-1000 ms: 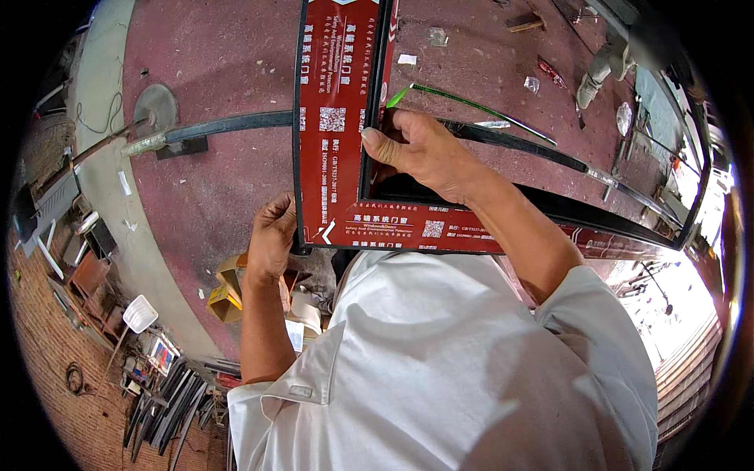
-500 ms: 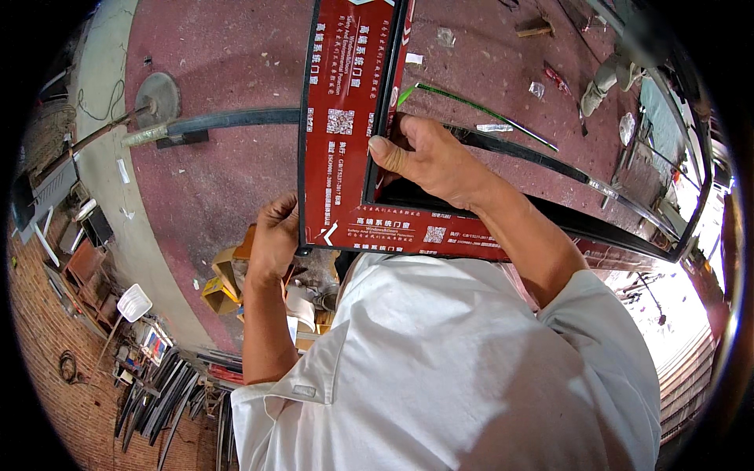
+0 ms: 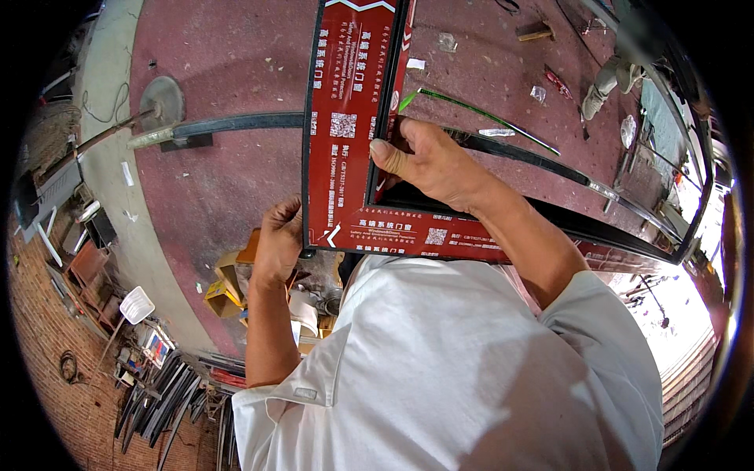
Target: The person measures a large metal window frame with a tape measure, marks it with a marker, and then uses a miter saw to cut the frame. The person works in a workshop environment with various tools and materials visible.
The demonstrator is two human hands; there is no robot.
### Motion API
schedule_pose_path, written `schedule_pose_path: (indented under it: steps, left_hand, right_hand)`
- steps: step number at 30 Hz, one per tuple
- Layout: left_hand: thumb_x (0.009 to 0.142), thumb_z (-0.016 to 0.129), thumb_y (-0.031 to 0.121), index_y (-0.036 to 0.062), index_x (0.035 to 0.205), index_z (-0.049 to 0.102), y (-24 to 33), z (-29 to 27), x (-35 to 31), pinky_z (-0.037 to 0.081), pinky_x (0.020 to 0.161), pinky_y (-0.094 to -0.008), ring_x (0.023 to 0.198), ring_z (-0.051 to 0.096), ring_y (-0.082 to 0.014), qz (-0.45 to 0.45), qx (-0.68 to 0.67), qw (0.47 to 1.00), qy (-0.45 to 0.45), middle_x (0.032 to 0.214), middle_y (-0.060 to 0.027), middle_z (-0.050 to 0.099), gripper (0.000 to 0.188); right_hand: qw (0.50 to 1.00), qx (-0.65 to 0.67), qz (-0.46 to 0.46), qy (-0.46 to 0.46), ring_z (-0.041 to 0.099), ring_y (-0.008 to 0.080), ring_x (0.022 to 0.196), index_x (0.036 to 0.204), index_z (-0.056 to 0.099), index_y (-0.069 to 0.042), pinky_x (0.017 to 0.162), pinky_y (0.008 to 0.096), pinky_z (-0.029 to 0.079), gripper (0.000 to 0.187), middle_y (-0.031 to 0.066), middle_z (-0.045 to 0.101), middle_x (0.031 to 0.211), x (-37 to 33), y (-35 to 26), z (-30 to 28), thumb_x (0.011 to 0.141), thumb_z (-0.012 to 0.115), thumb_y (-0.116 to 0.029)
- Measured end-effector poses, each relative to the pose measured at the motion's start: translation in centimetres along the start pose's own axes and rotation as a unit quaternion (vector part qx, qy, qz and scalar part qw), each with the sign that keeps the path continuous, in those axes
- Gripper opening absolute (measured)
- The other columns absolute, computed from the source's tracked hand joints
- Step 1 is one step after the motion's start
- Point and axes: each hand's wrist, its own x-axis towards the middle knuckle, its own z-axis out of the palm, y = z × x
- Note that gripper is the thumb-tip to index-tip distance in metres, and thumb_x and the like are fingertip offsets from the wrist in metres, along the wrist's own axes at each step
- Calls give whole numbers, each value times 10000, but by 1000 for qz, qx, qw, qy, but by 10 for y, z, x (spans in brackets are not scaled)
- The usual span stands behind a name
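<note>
A large window frame (image 3: pixel 339 169), black with printed red film on its face, lies in front of me with one corner close to my body. My right hand (image 3: pixel 424 165) grips the inner edge of its left-hand bar, thumb on top and fingers inside the opening. At the outer left edge, near that corner, my left hand (image 3: pixel 279 239) is closed with its fingers curled against the side. The fingertips there are partly hidden, so I cannot make out whether something small is between them.
A dark support bar (image 3: pixel 239 120) runs under the frame, beside a round metal base (image 3: pixel 162 100). On the red floor lie a green strip (image 3: pixel 487 119) and a hammer (image 3: pixel 536 31). Yellow boxes (image 3: pixel 222 298) stand below my left hand; black profiles (image 3: pixel 161 400) are stacked lower left. A person's shoes (image 3: pixel 598 90) show upper right.
The whole view has shifted very slightly. Both hands keep their places on the window frame.
</note>
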Motion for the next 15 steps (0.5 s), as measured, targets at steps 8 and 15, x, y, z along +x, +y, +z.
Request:
schedule_pose_path:
  steps: [8,15]
  left_hand:
    - [1059,601,168,-19,1116,723,4,4,-3,536,741,-244,835,643,-63,-43,30,998,46,970,0,722,231]
    - [1061,579,122,-19,1125,724,-10,-5,1,537,755,-247,840,640,-56,-26,-10,1000,9,979,7,728,212]
  right_hand:
    - [997,-66,-7,33,652,167,895,1112,649,25,810,353,551,476,86,711,981,-1,8,-3,997,688,-434]
    - [998,21,53,-28,676,156,863,1166,637,19,728,339,594,474,77,694,1014,8,-19,-18,1010,669,-427]
